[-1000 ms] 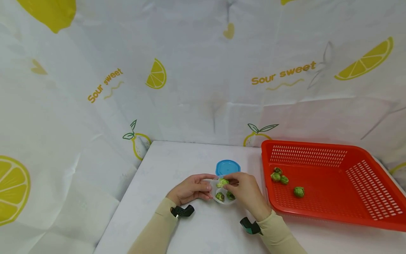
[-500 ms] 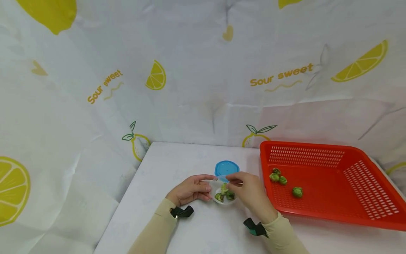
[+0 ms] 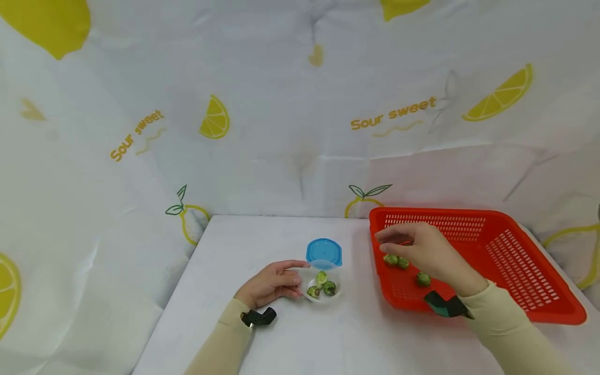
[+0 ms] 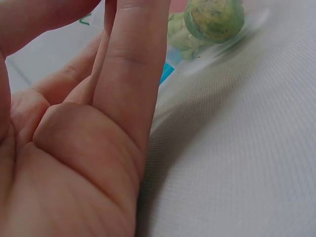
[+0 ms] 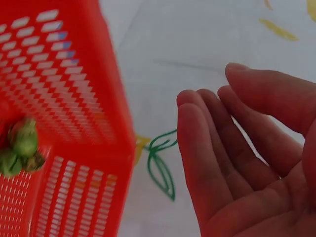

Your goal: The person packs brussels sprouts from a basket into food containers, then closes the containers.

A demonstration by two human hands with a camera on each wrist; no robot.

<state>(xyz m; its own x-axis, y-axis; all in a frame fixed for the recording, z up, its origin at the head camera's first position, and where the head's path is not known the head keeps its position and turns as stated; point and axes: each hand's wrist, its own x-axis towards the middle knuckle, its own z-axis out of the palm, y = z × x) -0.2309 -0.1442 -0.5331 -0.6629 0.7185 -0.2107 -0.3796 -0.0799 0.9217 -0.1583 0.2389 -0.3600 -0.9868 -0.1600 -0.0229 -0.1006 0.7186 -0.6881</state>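
My left hand (image 3: 269, 285) holds the side of a small clear plastic bowl (image 3: 307, 279) on the white table, thumb near the rim and fingers around its left side. Inside the bowl sit three Brussels sprouts (image 3: 321, 277). The left wrist view catches one rounded sprout (image 4: 215, 19) beyond the fingers. Over the left part of a red plastic basket (image 3: 497, 284), my right hand (image 3: 428, 253) hovers with nothing in it. Its fingers (image 5: 197, 148) are loosely bent and the thumb stands apart. Below that hand, several Brussels sprouts (image 3: 423, 279) lie in the basket, partly covered by it.
A blue lid (image 3: 323, 250) lies flat just behind the bowl, whose far rim overlaps it in the head view. The basket's perforated wall (image 5: 64, 64) rises close beside the right hand. A lemon-printed white sheet (image 3: 281, 182) hangs behind the table.
The right hand let go of a sprout in the bowl and moved right, up over the basket. The left hand kept its hold on the bowl. The head view shifted slightly rightward.
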